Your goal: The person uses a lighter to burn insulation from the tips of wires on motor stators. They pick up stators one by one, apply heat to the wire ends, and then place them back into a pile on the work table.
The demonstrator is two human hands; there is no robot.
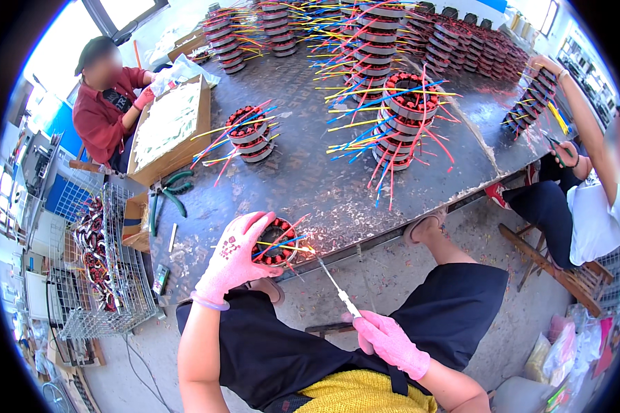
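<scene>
My left hand, in a pink glove, grips a motor stator at the table's near edge. Red windings line its core, and red, blue and yellow lead wires stick out to the right. In my right hand, also gloved in pink, is a long-necked lighter with a white handle and a thin metal stem. Its tip points up and left to the wire ends, where a small orange flame glows. Whether the flame touches the wires is hard to tell.
Stacked stators with splayed wires stand farther back, beside a shorter stack. Green-handled pliers lie left, near a cardboard box. A wire basket holds more stators. One person sits left, another right with scissors.
</scene>
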